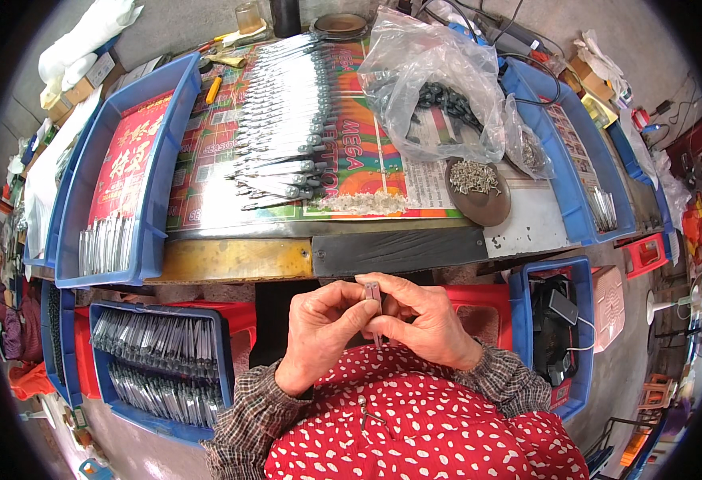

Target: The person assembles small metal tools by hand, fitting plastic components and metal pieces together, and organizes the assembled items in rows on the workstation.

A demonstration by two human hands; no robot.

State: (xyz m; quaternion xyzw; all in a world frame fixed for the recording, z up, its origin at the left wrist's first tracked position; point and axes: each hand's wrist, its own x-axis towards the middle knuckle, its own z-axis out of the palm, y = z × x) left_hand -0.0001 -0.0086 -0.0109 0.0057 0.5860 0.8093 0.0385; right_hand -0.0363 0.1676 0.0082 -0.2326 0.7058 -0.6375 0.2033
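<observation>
Close to my body, below the table's front edge, my left hand (pixel 317 332) and my right hand (pixel 427 322) meet around a slim grey metal piece (pixel 373 291). It stands roughly upright, its top showing between my thumbs and fingers; the rest is mostly covered, so its exact kind is unclear. Both hands are closed on it. Ahead on the table lies a long row of slim silver pieces with dark ends (pixel 283 120). Small whitish bits (pixel 367 203) are scattered in front. A brown dish (pixel 483 213) to the right holds small metal fasteners (pixel 472 177).
A clear plastic bag (pixel 399 60) with dark parts lies on the table. Blue trays stand at the left (pixel 153 200) and right (pixel 611 192). Lower down are a blue crate (pixel 225 352) of slim pieces and another blue bin (pixel 579 384). A yellow-handled tool (pixel 213 90) lies farther back.
</observation>
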